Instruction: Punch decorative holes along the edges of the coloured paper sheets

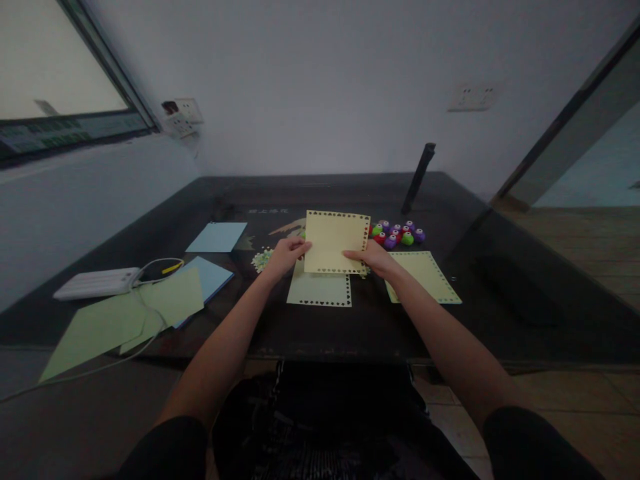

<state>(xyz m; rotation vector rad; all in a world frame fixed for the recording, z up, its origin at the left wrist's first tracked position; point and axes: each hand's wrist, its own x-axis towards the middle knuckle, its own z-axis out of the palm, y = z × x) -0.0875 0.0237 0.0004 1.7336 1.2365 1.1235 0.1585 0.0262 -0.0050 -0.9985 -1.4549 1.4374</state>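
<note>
A pale yellow sheet of paper (336, 241) is held up over the dark table, with small punched shapes along its top, right and bottom edges. My left hand (289, 256) pinches its left edge, and my right hand (376, 259) grips its right side with the thumb on the front. Partly covered below it lies another punched sheet (317, 291), with cut-outs on its bottom and right edges. To the right, more yellow paper with a punched border (425, 275) rests flat, partly behind my right forearm. Beyond my right hand sit several red, green and purple craft punches (395, 235).
Blue sheets (218, 237) and plain yellow-green paper (125, 313) lie at the left, crossed by a white cable. A white power strip or box (97, 283) stands beside them. Toward the back right a black upright stick (419, 177) rises from the dark table (320, 337).
</note>
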